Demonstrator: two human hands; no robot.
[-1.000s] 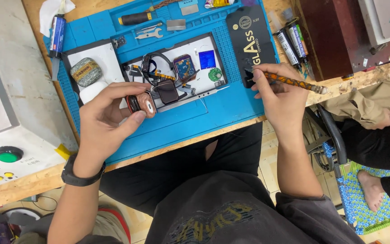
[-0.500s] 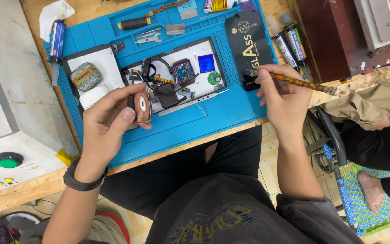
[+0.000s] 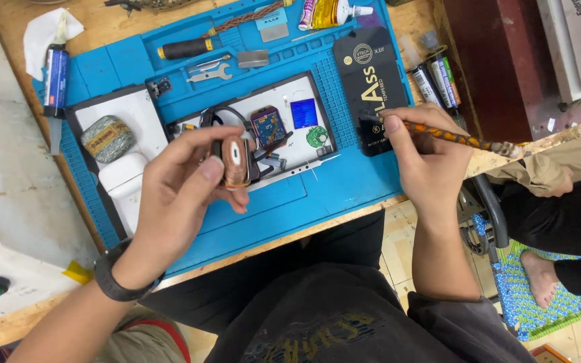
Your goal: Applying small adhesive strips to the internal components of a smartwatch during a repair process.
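Note:
My left hand pinches a small oval copper-brown part upright between thumb and fingers, just above the front of a blue work mat. My right hand grips a thin tool with an orange and black patterned handle; its dark tip rests on a black rectangular card at the mat's right side. Behind the left hand lies an opened device with a white backing, a black cable loop, a small blue circuit board and a green disc.
A black-handled screwdriver, metal tweezers and a small wrench lie in the mat's upper trays. A white tray with a grey pad sits left. A glue tube rests on tissue; several batteries stand right. Another person's foot is nearby.
My left hand has lifted the oval part off the opened device and turned it upright toward me. My right hand keeps the tool tip on the black card.

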